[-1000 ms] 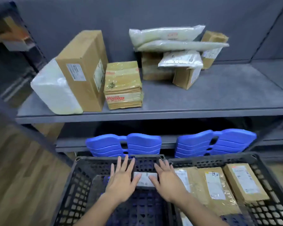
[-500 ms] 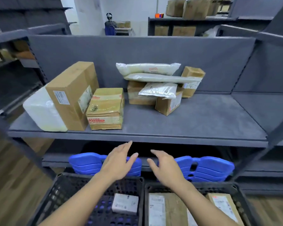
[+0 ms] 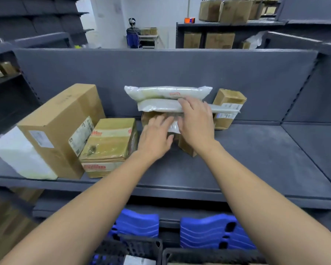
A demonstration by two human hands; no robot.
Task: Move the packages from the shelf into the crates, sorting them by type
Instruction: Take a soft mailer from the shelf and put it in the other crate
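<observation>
Both hands have risen from above the crates to the pile of packages at the middle of the frame, and the view has tilted up, so the crates now sit at the bottom edge.

The grey shelf [image 3: 256,159] spans the frame. At its left stands a tall cardboard box [image 3: 61,127], tilted back, with a white wrapped package [image 3: 21,159] beside it at the left edge. Just right of the box lies a taped stack of flat cartons [image 3: 109,144].

In the centre, against the back panel, a puffy white poly bag [image 3: 161,91] lies on top of a long flat mailer [image 3: 157,106]. The right end of the mailer rests by a small cardboard box [image 3: 229,98]. Under the mailer sit a brown box [image 3: 147,116], a small clear bag [image 3: 173,128] and a low box [image 3: 186,148], all mostly hidden by the hands.

The right hand [image 3: 196,123] lies over the small clear bag, its fingers stretched forward with a slight bend and their tips on the front edge of the long flat mailer. Whether it has hold of anything cannot be told. The left hand [image 3: 155,138] is flat and relaxed, fingers spread and pointing at the brown box and the clear bag, gripping nothing.

At the bottom edge are the rims of a left crate [image 3: 134,245] and a right crate [image 3: 208,254], with blue plastic pieces [image 3: 208,232] behind them.
</observation>
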